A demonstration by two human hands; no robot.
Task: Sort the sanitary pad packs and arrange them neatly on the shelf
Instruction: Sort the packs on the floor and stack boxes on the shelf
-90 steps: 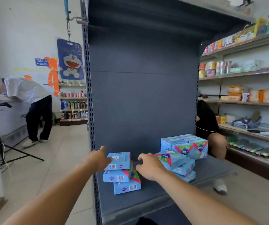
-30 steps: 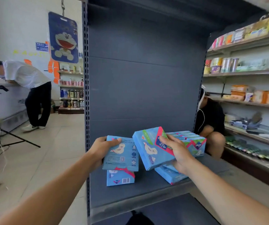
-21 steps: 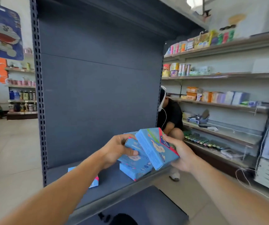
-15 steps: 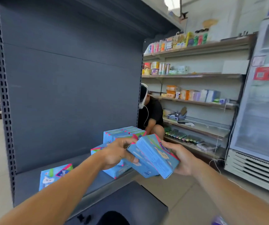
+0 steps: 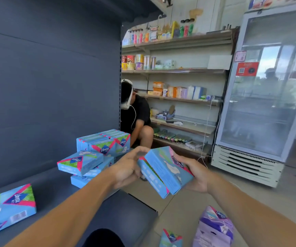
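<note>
I am holding two light-blue cardboard pad boxes (image 5: pixel 163 172) stacked together off the dark grey metal shelf (image 5: pixel 54 180), my right hand (image 5: pixel 195 175) cupping them from four o'clock, my left hand (image 5: pixel 127 168) pinching their nine o'clock edge; more blue boxes (image 5: pixel 83 162) are lying at ten o'clock.

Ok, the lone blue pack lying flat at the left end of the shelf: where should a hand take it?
Take the lone blue pack across its two long side edges, coming from above and the front. It lies flat, face up, on the grey shelf, its near edge at the shelf's front lip and nothing beside it. Both hands are busy with other packs now.
</note>
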